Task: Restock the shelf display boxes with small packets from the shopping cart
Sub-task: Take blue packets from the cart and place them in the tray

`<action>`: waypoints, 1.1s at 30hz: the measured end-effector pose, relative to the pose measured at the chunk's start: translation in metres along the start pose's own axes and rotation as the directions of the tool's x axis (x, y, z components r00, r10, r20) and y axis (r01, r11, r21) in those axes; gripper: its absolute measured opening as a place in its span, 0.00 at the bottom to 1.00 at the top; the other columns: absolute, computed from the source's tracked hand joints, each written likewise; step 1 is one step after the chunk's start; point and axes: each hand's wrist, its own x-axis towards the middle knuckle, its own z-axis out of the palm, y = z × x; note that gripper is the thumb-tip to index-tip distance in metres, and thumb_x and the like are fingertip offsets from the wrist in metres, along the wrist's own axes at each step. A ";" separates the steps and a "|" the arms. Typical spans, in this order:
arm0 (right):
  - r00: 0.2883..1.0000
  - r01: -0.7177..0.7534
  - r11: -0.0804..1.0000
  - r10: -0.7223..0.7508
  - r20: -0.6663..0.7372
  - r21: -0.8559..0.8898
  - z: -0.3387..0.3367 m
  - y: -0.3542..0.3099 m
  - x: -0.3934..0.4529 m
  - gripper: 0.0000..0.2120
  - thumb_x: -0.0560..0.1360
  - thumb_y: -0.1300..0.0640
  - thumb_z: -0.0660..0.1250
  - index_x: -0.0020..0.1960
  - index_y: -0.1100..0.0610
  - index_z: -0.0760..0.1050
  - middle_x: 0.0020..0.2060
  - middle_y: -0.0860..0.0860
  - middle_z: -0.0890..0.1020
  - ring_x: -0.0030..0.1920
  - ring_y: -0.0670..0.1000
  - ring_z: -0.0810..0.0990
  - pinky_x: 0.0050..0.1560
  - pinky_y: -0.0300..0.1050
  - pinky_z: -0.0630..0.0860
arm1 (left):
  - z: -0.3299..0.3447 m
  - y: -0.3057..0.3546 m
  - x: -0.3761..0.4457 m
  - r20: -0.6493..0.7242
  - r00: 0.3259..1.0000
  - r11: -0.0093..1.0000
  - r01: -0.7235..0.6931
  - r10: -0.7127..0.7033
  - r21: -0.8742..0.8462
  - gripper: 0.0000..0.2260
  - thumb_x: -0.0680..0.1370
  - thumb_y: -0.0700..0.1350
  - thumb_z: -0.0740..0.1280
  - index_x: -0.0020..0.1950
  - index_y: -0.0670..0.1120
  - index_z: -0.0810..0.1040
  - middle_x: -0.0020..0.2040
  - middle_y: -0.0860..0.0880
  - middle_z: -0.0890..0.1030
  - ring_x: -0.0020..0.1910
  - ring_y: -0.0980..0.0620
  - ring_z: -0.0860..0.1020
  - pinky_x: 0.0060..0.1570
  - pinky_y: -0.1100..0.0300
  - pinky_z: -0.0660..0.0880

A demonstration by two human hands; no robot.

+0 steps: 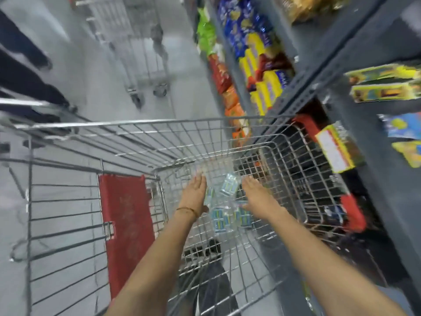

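- At the far left, a red flap (126, 229) is seen on the near end of the shopping cart (159, 124), whose wire basket fills the middle of the view.
- The left hand (193, 195) is held flat and open inside the basket, fingers stretched forward, with nothing gripped; a thin band (186, 209) is worn at the wrist.
- Between the two hands, the small packets (230, 213) are found lying loose on the basket floor, blue and white, some overlapping; their exact number cannot be told through the blur.
- The right hand (255, 192) is likewise spread open just beside the packets, palm down, and nothing is held in it.
- The step in hand is judged to be the gathering of packets from the cart: both hands are set on either side of the pile, as if to scoop it together.
- For the next move, the hands would need to be closed in around the pile, so that several packets are lifted at once without slipping through the wire mesh.
- To the right, the grey shelf (330, 71) is seen close beside the cart, stocked with bright packs; a yellow display box (339, 149) is seen on it, to which the packets would probably then be carried, though which box is meant cannot be told.
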 end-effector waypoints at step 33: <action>0.901 -0.144 0.986 0.167 -0.401 0.086 -0.064 0.024 -0.132 0.32 0.66 0.56 0.73 0.65 0.63 0.66 0.63 0.60 0.70 0.65 0.59 0.67 0.64 0.51 0.70 | -0.096 0.103 -0.025 -0.113 0.855 0.862 -0.502 0.506 0.064 0.36 0.64 0.43 0.76 0.68 0.40 0.64 0.65 0.38 0.68 0.59 0.38 0.72 0.57 0.48 0.72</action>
